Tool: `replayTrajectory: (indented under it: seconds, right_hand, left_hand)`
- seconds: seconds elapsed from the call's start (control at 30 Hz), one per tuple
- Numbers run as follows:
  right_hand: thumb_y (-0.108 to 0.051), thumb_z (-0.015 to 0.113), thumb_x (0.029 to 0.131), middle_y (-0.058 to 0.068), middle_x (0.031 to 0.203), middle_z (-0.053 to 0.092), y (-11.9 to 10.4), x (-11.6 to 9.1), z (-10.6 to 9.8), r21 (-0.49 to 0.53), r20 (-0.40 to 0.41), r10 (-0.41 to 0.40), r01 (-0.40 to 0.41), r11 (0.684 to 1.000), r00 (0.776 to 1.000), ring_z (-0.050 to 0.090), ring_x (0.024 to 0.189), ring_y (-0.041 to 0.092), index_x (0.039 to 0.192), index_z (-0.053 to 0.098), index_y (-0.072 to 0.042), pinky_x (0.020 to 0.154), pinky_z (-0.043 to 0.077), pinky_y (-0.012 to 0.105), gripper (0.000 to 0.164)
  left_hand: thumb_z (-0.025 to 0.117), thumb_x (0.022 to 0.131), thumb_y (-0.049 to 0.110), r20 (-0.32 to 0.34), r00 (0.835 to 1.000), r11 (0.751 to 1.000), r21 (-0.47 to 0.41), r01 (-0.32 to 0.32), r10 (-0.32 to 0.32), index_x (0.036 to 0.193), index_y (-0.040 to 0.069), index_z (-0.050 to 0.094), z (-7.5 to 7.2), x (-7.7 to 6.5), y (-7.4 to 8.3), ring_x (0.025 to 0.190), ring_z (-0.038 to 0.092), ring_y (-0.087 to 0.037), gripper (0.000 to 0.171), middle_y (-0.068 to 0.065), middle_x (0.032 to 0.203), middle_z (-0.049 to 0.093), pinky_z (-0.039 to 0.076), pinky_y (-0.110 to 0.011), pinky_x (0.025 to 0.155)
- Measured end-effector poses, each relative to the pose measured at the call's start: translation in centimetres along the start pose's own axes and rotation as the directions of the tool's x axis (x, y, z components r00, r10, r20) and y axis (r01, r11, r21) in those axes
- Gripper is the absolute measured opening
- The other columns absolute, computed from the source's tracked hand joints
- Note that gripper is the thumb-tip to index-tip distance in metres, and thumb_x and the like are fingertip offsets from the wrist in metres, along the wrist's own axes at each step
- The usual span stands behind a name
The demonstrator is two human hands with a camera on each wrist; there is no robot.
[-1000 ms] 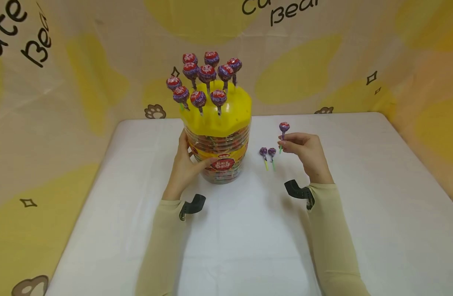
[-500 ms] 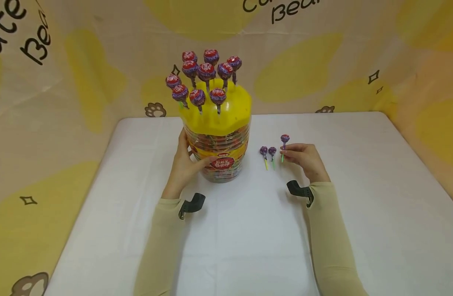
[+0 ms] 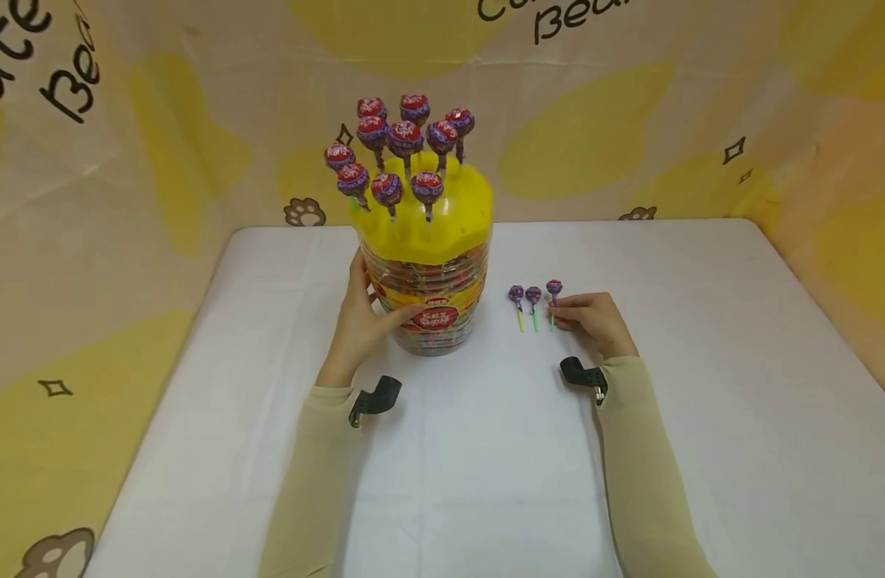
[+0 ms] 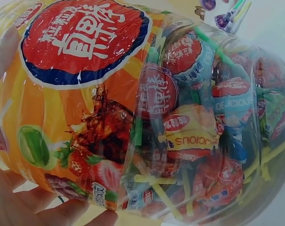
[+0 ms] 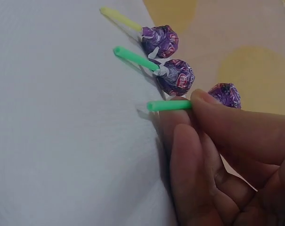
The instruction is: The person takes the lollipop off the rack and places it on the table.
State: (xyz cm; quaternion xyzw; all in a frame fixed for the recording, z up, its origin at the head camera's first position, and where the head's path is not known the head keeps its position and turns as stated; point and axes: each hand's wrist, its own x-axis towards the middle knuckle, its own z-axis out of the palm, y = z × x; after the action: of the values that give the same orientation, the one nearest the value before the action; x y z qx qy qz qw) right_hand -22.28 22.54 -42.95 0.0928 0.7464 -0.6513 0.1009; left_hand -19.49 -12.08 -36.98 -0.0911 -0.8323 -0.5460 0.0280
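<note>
From my end of the feed, I take the clear ribbed jar [image 3: 449,277] as my landmark; it stands on the white table [image 3: 442,466]. I see the left hand [image 3: 366,325] wrapped around the jar's left side, thumb laid over the front and touching the label [image 4: 85,42], the other fingers curving behind.

Right of the jar, the right hand [image 3: 594,317] pinches one lollipop [image 3: 554,286] by its green stick between thumb and fingers, purple-and-red head up and away from me. I cannot tell whether the stick's tip touches the cloth. Between this lollipop and the jar, two more lie side by side on the table: a yellow-stick lollipop [image 3: 516,295] nearer the jar and a green-stick lollipop [image 3: 533,295] next to it, heads pointing the same way.

On top of the jar, I count ten wrapped lollipops [image 3: 404,139] standing in the yellow lid [image 3: 462,217]. Through the jar's wall, my left wrist view shows colourful wrapped sweets [image 4: 189,132] with green and yellow sticks. Nearer me than the jar, a black mount [image 3: 375,397] sits at the left cuff. Beyond the jar hangs a yellow-patterned backdrop [image 3: 586,128].
</note>
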Motion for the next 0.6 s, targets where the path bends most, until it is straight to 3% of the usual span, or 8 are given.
replayTrajectory:
  seconds: [0.6]
  right_hand:
    - [-0.001, 0.065, 0.087, -0.005, 0.069, 0.065, -0.07, 0.37, 0.31, -0.111, -0.071, 0.071, -0.079, 0.991, 0.995, 0.061, 0.055, 0.0, 0.113, 0.057, 0.019, 0.058, 0.052, 0.014, 0.034]
  left_hand:
    - [0.076, 0.081, 0.024, 0.005, 1.0, 1.0, 0.002, -0.003, 0.003, 0.151, 0.02, 0.003, 0.0, -0.16, 0.13, 0.139, 0.023, -0.028, 0.102, -0.007, 0.154, 0.02, 0.026, -0.05, 0.11]
